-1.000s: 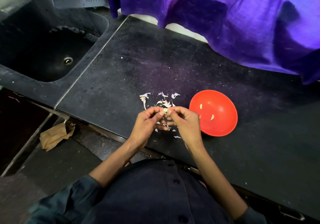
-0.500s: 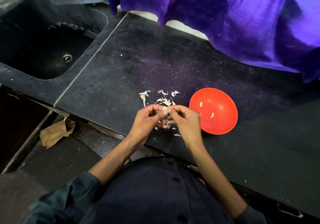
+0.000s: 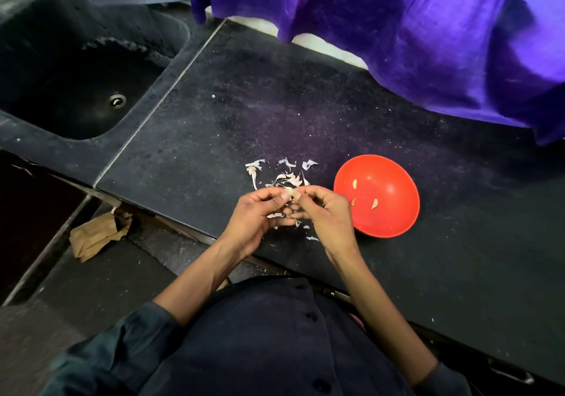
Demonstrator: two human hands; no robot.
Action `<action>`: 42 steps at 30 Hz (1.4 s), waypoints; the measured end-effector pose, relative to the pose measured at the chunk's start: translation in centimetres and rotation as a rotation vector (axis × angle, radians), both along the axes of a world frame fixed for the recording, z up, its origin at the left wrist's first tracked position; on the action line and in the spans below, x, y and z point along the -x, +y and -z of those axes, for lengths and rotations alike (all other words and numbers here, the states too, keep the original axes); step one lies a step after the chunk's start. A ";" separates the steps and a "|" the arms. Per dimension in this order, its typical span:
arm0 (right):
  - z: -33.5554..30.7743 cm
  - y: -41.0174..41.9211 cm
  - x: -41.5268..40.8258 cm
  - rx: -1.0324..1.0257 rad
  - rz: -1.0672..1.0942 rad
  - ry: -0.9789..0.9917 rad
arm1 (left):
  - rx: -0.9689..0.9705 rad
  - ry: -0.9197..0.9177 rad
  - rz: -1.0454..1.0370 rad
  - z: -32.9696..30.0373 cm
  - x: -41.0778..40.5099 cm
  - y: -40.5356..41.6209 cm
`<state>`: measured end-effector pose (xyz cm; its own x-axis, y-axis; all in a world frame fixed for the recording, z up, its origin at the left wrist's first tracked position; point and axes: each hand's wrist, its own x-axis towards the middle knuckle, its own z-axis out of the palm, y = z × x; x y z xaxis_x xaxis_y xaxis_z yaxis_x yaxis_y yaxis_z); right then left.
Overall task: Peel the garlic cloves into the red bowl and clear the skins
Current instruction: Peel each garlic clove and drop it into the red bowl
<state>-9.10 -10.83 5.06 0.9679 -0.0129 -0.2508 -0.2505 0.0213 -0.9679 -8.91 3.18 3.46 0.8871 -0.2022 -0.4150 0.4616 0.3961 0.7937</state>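
Observation:
A small garlic clove (image 3: 291, 192) is pinched between my left hand (image 3: 260, 215) and my right hand (image 3: 327, 212), fingertips meeting just above the dark counter. Both hands hover near the counter's front edge. The red bowl (image 3: 394, 221) stands right of my right hand, touching distance away, with three peeled cloves (image 3: 374, 203) inside. Pale garlic skins (image 3: 287, 172) lie scattered on the counter just beyond my fingers, and a few more scraps (image 3: 312, 238) lie under and beside my right hand.
A dark sink (image 3: 76, 71) with a drain is set into the counter at the left. Purple cloth (image 3: 397, 28) hangs over the counter's far edge. A crumpled brown paper bag (image 3: 97, 235) lies on the floor below the counter's front left.
My hands have stayed together at the same spot, fingers working slightly on the clove. The view has shifted a little; bowl and skins have not moved.

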 end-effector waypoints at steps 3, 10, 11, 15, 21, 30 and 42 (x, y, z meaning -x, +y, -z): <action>-0.1 0.0 0.0 -0.007 -0.011 0.000 | 0.006 0.032 -0.007 0.0 -0.2 -0.1; -0.4 -0.1 -0.2 -0.034 0.021 -0.014 | 0.076 0.099 -0.010 0.1 -0.6 0.1; -0.5 -0.1 -0.2 -0.038 0.032 -0.019 | 0.077 0.098 -0.017 0.0 -0.6 0.1; -0.4 -0.6 -0.3 0.027 0.085 -0.046 | 0.079 0.083 -0.059 -0.2 -0.6 0.1; -0.3 -1.0 -0.5 0.122 0.110 -0.070 | 0.059 0.059 -0.073 -0.2 -0.6 0.1; -0.5 -0.6 -0.5 0.099 -0.007 -0.053 | -0.135 -0.172 -0.101 0.0 -0.3 -0.3; -0.4 -0.9 -0.7 0.253 0.013 -0.115 | -0.414 -0.403 0.001 0.1 -0.3 0.0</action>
<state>-8.43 -11.77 5.46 0.9892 -0.0737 -0.1267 -0.1401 -0.2221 -0.9649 -8.58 3.16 3.35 0.9914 -0.0953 -0.0894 0.0913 0.0148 0.9957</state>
